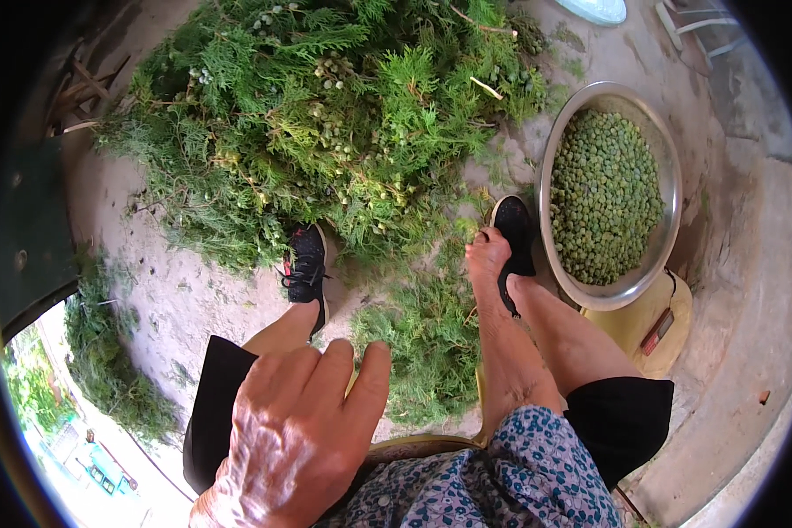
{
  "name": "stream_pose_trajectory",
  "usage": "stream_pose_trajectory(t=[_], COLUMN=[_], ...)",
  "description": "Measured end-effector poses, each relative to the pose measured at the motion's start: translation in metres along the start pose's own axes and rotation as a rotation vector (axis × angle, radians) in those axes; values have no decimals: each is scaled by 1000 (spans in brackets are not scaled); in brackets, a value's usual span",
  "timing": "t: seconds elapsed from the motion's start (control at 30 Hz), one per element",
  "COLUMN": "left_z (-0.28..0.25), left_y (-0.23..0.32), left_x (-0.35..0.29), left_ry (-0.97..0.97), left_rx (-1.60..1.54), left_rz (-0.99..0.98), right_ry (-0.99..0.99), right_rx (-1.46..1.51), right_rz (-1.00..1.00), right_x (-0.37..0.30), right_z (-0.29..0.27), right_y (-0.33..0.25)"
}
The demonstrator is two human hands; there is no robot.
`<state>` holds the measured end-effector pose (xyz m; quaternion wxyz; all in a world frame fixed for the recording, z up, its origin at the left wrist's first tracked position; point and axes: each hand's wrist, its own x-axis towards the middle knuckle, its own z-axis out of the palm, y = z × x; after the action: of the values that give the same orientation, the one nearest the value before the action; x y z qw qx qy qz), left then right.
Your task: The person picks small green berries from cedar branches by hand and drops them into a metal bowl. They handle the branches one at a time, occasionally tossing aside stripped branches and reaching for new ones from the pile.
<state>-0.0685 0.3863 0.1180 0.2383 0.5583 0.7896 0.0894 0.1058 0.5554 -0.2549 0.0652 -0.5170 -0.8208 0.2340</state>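
My left hand [304, 427] is large in the foreground, over my left knee, with its back showing. Its fingers are slightly apart and bent down, the tips partly hidden, and nothing shows in it. My right hand [487, 253] is reached out beside my right shoe [517, 238], fingers closed together. A blurred yellow-green bit lies by its fingertips; what the hand holds, if anything, I cannot make out. Ahead rises a big heap of green conifer branches [326, 123] bearing small round cones. Right of my shoe a wide metal basin [675, 189] holds many green cones [603, 198].
Loose conifer sprigs [422, 343] lie between my feet, and more cuttings [114, 361] lie at the left. A yellow pad [678, 326] with a red and dark handheld object [657, 332] sits under the basin's near edge. White chair legs [700, 25] stand at the far right.
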Motion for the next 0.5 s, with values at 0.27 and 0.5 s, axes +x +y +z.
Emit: stream_pose_trajectory(t=[0.27, 0.5], left_z=[-6, -3], left_y=[4, 8], left_x=[5, 7], left_ry=[261, 457], left_rx=[-259, -1469], left_rz=[-176, -343], right_ry=[94, 526], right_rx=[1199, 711], right_rz=[161, -692], right_x=[-8, -48], right_z=[-125, -229], right_y=[-164, -255])
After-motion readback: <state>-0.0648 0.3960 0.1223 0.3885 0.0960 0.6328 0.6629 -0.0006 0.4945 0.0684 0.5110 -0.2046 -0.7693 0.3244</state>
